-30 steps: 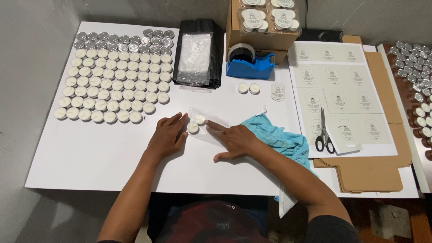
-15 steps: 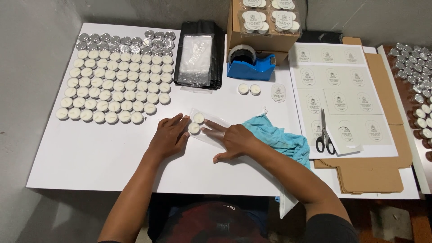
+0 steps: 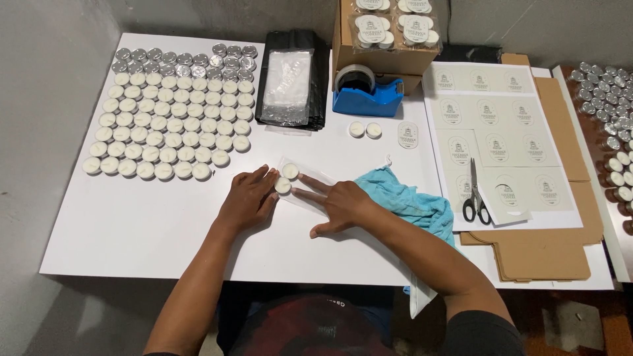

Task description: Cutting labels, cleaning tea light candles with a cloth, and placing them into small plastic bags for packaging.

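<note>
My left hand [image 3: 247,198] rests on the white table [image 3: 132,224], its fingertips touching two small white tealight candles [image 3: 286,178] at the mouth of a clear plastic bag [image 3: 316,177]. My right hand [image 3: 337,203] lies flat with spread fingers, pressing that bag down against the table. The bag lies flat between both hands. A crumpled light blue cloth [image 3: 409,201] sits just right of my right hand, under my forearm.
Rows of white tealights [image 3: 168,128] and metal cups [image 3: 184,59] fill the far left. Beyond are a stack of clear bags on black plastic [image 3: 287,86], a blue tape dispenser [image 3: 366,92], two loose tealights [image 3: 364,129], label sheets [image 3: 488,125], scissors [image 3: 476,194], flat cardboard [image 3: 547,250].
Both hands stay at the bag and the two tealights; only the fingers have shifted slightly. Nothing else has moved.
</note>
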